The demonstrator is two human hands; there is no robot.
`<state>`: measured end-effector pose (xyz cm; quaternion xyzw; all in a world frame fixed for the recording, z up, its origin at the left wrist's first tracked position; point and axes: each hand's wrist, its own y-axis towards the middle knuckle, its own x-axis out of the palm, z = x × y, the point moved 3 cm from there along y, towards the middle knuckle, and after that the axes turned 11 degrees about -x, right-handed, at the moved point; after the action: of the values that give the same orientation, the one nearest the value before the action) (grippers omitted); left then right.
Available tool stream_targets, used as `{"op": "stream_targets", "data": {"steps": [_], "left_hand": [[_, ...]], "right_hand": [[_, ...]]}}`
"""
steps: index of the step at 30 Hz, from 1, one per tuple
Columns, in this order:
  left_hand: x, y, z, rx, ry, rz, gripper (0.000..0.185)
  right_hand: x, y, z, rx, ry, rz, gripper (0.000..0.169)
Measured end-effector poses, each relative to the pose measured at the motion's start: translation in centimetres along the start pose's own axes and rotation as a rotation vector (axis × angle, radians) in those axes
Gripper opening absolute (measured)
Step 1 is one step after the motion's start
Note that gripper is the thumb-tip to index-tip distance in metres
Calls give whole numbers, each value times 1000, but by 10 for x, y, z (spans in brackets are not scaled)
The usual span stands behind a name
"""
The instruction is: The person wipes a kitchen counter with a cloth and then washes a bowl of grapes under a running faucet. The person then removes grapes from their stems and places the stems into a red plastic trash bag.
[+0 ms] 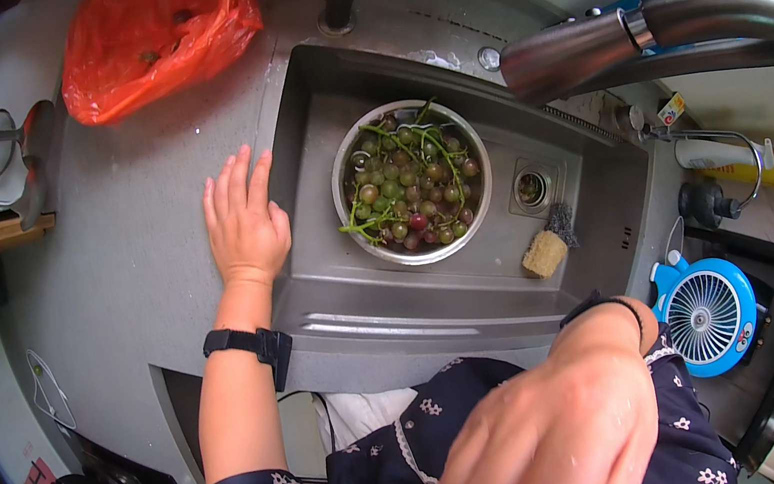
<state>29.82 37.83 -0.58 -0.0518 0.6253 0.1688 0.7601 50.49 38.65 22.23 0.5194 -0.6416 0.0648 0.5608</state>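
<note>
My left hand [246, 222] rests palm down on the metal counter, at the left rim of the sink [336, 303]. It holds nothing, and its fingers are slightly spread. Large in the foreground, my right hand [554, 436] is raised close to the camera with its back showing. Its fingers curl out of sight, so whatever they may hold is hidden. Inside the sink stands a round metal bowl [428, 260] filled with green and reddish grapes [416, 184] in water, with bare green stems [444, 149] among them. Neither hand touches the bowl.
A red plastic bag [159, 50] lies on the counter at upper left. The faucet [629, 44] reaches over the sink's back right. Near the drain [532, 187] lie a sponge [545, 253] and a steel-wool scrubber [562, 223]. A blue fan [706, 317] stands at right.
</note>
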Motion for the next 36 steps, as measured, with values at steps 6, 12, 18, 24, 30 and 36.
{"op": "stream_targets", "data": {"steps": [6, 12, 18, 24, 30, 36], "left_hand": [[-1, -6, -9, -42, 32, 8, 65], [-1, -2, -1, -23, 3, -38, 64], [-1, -2, -3, -20, -4, -20, 64], [0, -5, -5, -33, 3, -29, 66], [1, -3, -4, -26, 9, -24, 66], [2, -3, -4, -22, 6, -19, 66]], "right_hand": [[-31, 0, -12, -8, -191, -154, 22], [-192, -73, -32, 628, -1987, 159, 43], [-275, -146, 3, 1030, -2203, 41, 105], [-280, -163, 12, 1231, -2206, 188, 98], [-280, -182, 26, 1062, -2316, 490, 86], [-267, -180, -6, 1143, -2053, 523, 78]]}}
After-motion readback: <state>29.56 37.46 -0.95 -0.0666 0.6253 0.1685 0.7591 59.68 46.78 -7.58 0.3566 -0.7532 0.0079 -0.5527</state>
